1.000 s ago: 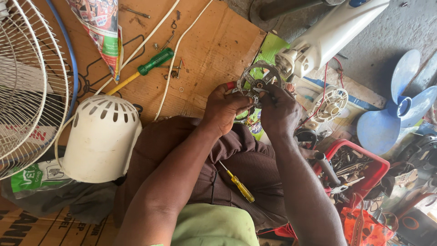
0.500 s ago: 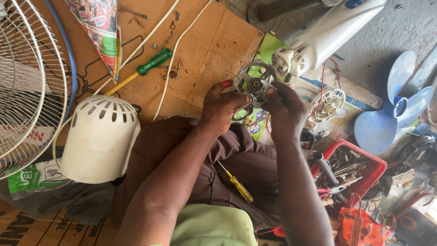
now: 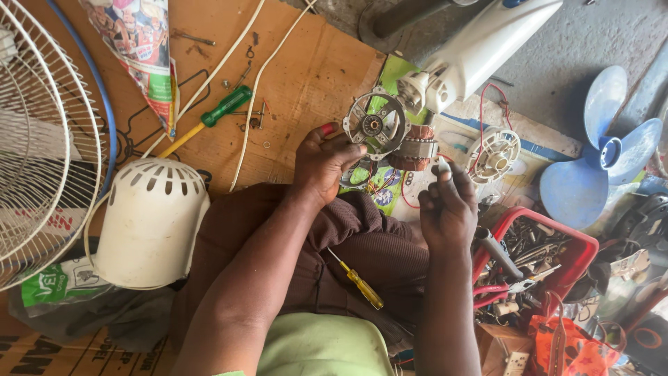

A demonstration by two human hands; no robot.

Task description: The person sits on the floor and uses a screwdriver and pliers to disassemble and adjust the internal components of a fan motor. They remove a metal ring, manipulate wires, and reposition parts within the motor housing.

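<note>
Surface: brown cardboard sheet (image 3: 313, 76) on a grey concrete floor.
Motor: round metal fan motor with copper windings (image 3: 386, 136), above the person's lap, beside the white fan neck (image 3: 480, 52).
Left hand (image 3: 323, 163): fingers closed on the motor's lower left edge.
Right hand (image 3: 449, 205): just right of the motor, fingertips pinching a small pale part (image 3: 442, 165).
Nearby: white vented plastic motor cover (image 3: 149, 223), green-handled screwdriver (image 3: 209, 118), red tool tray (image 3: 539, 257).

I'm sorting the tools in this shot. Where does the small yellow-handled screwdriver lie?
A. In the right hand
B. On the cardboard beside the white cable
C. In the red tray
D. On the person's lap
D: the yellow screwdriver rests on the brown cloth over the lap, between the two forearms, apart from the red tray and both hands.
</note>
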